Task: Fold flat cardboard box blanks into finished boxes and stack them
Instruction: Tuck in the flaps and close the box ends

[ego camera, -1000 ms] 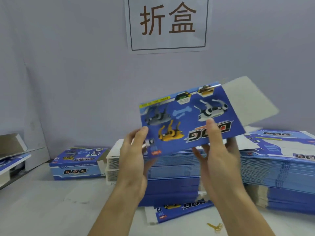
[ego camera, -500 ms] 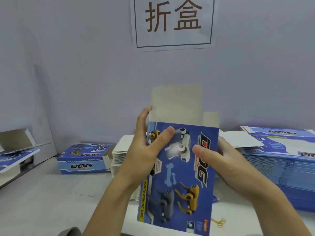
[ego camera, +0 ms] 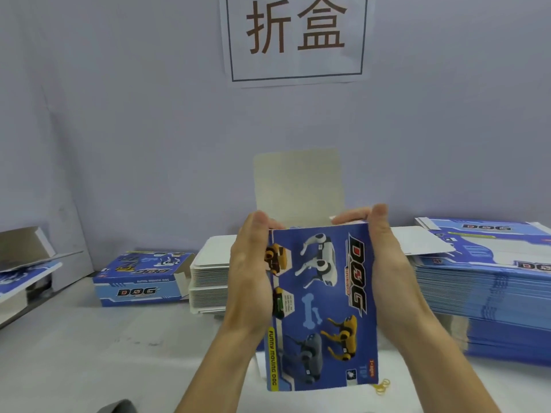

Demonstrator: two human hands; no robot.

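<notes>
Plain pale lavender-grey wall (ego camera: 134,114) under even, soft light. White paper sign (ego camera: 295,37), dark-framed, with two brown Chinese characters, fixed high on it. Below the sign, a white, lightly scuffed desk (ego camera: 104,353) meets the wall's base.

Counted two hands (left (ego camera: 253,275), right (ego camera: 387,263)), one held box blank (ego camera: 325,305), one finished box (ego camera: 140,278), two blank stacks (ego camera: 208,281) (ego camera: 489,293), one wall sign (ego camera: 295,37).

Bare table (ego camera: 125,353) front-left; blank stacks (ego camera: 489,293) right, finished box (ego camera: 140,278) far left.
</notes>
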